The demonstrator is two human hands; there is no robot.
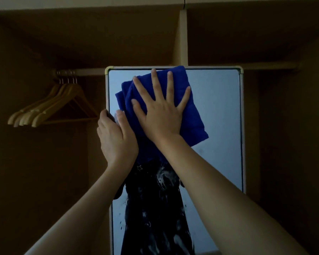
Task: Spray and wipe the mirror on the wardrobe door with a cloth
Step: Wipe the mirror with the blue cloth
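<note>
One mirror (217, 111) is standing in a dim brown wardrobe (274, 126), its lower glass showing wet droplets and streaks. One blue cloth (191, 115) is lying flat against the upper glass, the right hand (160, 113) pressing it with fingers spread. The left hand (116, 137) is gripping the mirror's left edge. Four wooden hangers (52, 107) are hanging on one rail.

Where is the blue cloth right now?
In the head view, the blue cloth is pressed flat against the upper part of the mirror by the right hand, just right of the left hand gripping the mirror's left edge.
</note>
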